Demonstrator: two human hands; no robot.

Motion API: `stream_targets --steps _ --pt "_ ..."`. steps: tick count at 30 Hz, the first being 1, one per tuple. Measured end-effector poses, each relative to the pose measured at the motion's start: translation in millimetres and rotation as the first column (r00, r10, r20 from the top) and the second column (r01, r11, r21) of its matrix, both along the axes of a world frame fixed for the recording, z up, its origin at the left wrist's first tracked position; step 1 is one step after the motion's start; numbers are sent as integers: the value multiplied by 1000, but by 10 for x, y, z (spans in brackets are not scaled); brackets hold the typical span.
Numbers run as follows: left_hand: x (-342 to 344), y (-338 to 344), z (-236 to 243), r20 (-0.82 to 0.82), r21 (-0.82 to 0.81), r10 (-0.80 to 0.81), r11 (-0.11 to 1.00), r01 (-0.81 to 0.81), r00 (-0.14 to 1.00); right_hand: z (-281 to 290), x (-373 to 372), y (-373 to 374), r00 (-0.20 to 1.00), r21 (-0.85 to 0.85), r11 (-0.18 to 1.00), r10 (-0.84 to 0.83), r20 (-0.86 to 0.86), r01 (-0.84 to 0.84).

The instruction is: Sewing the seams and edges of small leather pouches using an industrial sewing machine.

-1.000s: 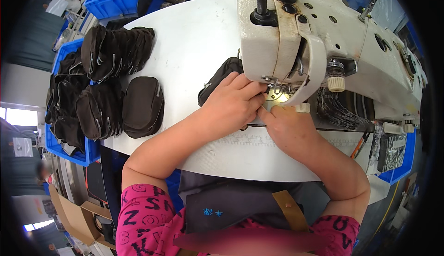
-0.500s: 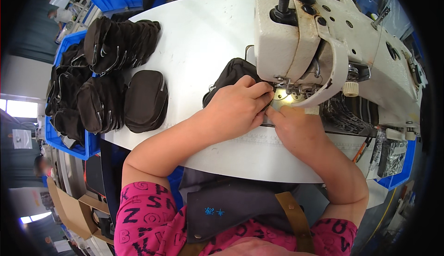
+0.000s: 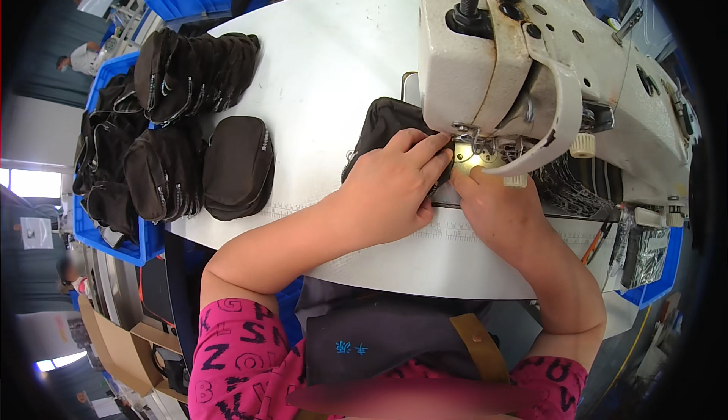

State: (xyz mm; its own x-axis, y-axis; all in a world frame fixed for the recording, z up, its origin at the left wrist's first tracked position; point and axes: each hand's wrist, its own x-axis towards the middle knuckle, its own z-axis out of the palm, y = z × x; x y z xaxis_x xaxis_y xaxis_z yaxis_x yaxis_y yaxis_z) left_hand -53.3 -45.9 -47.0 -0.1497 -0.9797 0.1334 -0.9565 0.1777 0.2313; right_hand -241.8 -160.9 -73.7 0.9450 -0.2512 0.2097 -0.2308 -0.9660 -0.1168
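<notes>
A small black zippered pouch (image 3: 384, 122) lies at the sewing head of a white sewing machine (image 3: 459, 71), its zipper pull showing on the left. My left hand (image 3: 394, 189) is closed over the pouch's near right part, fingertips pressed together beside the presser foot. Just right of it, my right hand (image 3: 500, 208) has its fingers curled close to the pouch's edge and the lit needle plate (image 3: 468, 158). What those right fingertips grip is hidden. The pouch's right end is partly covered by my left hand and the machine.
Left on the white table (image 3: 326, 48) lies a single black pouch (image 3: 239, 166). Beside it, stacked pouches (image 3: 189, 75) lean over a blue crate (image 3: 154, 246). An orange-handled tool (image 3: 594, 247) and a plastic-wrapped packet (image 3: 644, 261) are at the right. A cardboard box (image 3: 114, 344) stands lower left.
The pouch has shifted slightly rightward and turned a little at the machine, with my left hand moving along. My right hand has slid slightly right, its fingers nearer the needle plate.
</notes>
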Motion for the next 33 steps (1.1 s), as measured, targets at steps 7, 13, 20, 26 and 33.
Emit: stream_targets --steps 7,13,20,26,33 --pt "174 -50 -65 192 -141 -132 977 160 973 -14 0 41 999 -57 998 -1 -32 0" --pt "267 -60 53 -65 -24 -134 991 132 989 0 -17 48 1000 -74 997 9 -15 -11" --pt "38 4 7 -139 -52 -61 997 54 988 107 -88 161 989 36 991 133 -66 -131" --pt "-7 37 -2 -120 -35 -15 999 11 993 213 -153 161 977 90 989 129 -168 -115" --pt "95 -1 23 -141 7 -74 997 76 987 278 -148 145 968 102 988 132 -213 -112"
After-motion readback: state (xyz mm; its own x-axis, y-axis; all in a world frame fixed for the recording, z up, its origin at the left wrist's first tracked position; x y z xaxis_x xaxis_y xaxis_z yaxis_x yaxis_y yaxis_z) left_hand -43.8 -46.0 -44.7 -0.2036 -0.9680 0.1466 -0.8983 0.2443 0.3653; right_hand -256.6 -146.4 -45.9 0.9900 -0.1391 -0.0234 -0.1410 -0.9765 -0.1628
